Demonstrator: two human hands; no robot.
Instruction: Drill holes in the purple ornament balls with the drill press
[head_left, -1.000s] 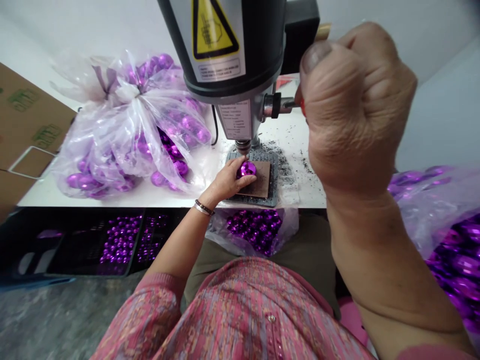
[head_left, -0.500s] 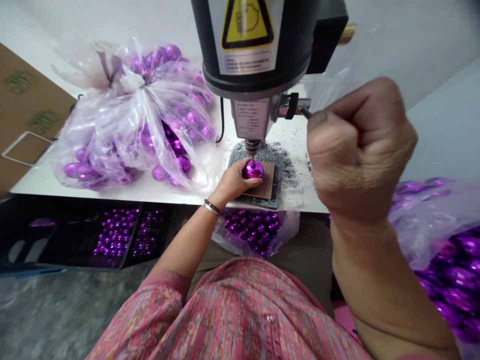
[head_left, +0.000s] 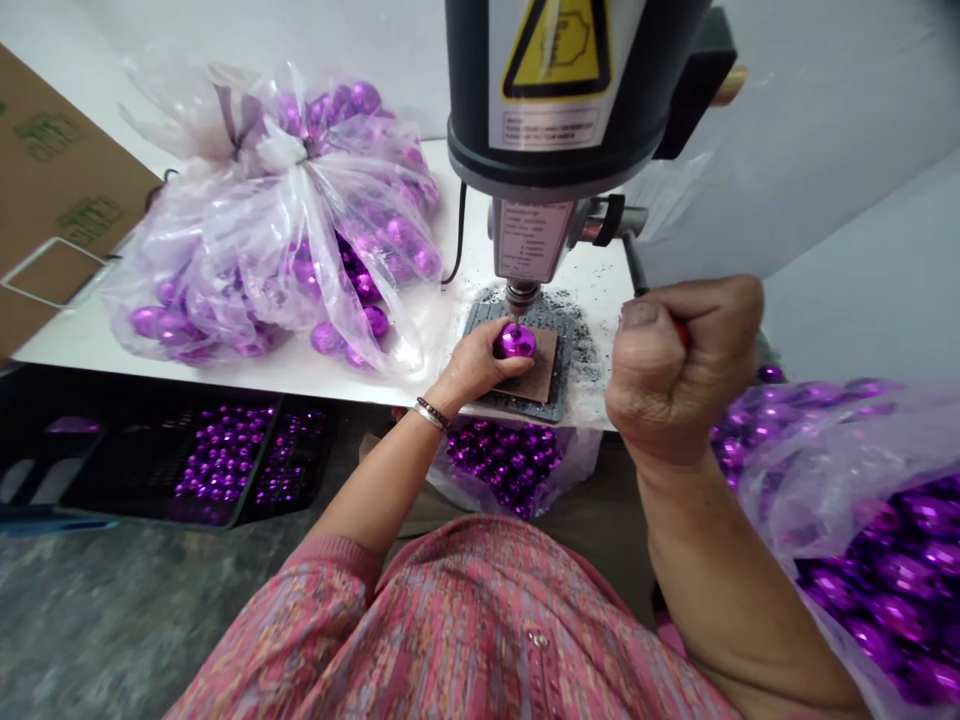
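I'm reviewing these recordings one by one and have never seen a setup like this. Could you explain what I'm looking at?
There is no robot here: a person works bare-handed, filmed from above by a camera worn on their head. The dark machine is an upright drill. The left hand holds a shiny purple ball on a brown board, under the drill's tip; whether the tip touches it is hard to tell. The right hand grips the drill's handle. On the white table also lie dark shavings and, to the left, clear plastic bags of purple balls.
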